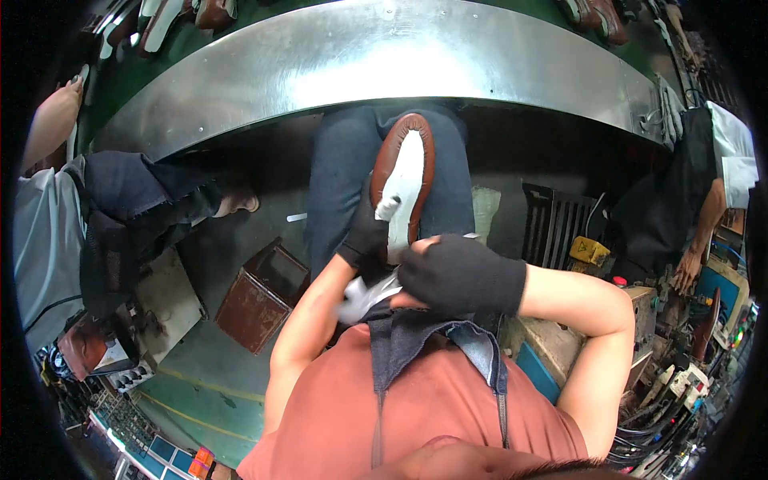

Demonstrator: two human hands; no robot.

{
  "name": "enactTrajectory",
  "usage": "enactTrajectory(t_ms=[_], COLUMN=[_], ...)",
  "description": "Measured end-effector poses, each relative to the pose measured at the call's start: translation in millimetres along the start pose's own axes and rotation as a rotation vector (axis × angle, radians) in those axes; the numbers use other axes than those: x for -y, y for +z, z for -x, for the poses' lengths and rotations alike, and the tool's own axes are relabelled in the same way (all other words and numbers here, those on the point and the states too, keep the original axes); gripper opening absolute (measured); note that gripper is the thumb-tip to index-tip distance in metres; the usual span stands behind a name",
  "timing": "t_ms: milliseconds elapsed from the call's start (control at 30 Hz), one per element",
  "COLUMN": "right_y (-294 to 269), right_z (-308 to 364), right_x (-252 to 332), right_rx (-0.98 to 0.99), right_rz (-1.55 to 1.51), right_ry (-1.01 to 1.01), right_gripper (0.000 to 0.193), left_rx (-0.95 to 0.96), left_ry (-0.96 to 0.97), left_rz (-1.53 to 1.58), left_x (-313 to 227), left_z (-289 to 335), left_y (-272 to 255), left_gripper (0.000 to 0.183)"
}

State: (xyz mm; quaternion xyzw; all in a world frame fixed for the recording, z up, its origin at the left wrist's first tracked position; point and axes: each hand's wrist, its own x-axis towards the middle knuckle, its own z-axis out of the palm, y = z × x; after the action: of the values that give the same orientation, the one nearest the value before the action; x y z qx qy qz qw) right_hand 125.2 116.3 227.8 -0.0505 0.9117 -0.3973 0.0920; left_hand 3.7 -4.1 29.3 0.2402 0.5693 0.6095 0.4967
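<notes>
A brown leather shoe [424, 152] lies sole side up across my lap, its toe pointing away and a long white insole [410, 160] facing up. My left hand [376, 224], in a black fingerless glove with white wrapping on a finger, grips the shoe's left side. At the heel end, my right hand [456, 276], also in a black glove, is closed with its fingertips bent inward. A blurred whitish strip [368, 300] shows below its fingers; what the hand holds is mostly hidden. The heel is partly covered by the right hand.
A curved metal bench edge [352, 64] runs ahead, with brown shoes [216, 12] on the green surface beyond. People sit left and right, one hand [688, 268] resting near machinery. A brown box [260, 296] stands on the floor at left; a yellow box [590, 250] is at right.
</notes>
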Motion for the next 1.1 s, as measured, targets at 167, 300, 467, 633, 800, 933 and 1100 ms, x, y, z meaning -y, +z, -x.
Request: enactTrajectory(t_ms=[167, 300, 467, 633, 800, 933, 1100], right_y=[4.8, 49.2, 136.1, 120.9, 91.3, 82.9, 74.6], right_z=[15.8, 71.0, 73.4, 79.6, 71.6, 82.1, 86.3], right_x=[-77.6, -68.8, -75.9, -85.4, -88.0, -98.0, -106.0], right_rx=[0.048, -0.324, -0.855, -0.794, -0.807, -0.739, -0.737], right_rz=[0.164, -0.273, -0.967, -1.008, -1.152, -1.124, -1.089], right_ry=[0.275, 0.49, 0.929, 0.878, 0.794, 0.685, 0.672], right_gripper=[0.04, 0.043, 0.053, 0.05, 0.043, 0.04, 0.041], left_rx=[0.093, 0.058, 0.01, 0.277, 0.313, 0.398, 0.598], left_ry=[0.049, -0.134, -0.293, 0.013, 0.76, 0.249, 0.599], left_rz=[-0.146, -0.085, 0.129, -0.214, -0.987, -1.169, -1.359], left_x=[-15.1, -30.5, -100.2, -189.4, -267.2, -251.8, -168.3], left_z=[15.3, 21.6, -5.5, -189.6, -440.5, -488.8, -454.8], left_y=[-7.2, -5.5, 32.8, 89.7, 159.1, 228.2, 216.0], left_gripper=[0.097, 0.09, 0.069, 0.068, 0.045, 0.035, 0.037])
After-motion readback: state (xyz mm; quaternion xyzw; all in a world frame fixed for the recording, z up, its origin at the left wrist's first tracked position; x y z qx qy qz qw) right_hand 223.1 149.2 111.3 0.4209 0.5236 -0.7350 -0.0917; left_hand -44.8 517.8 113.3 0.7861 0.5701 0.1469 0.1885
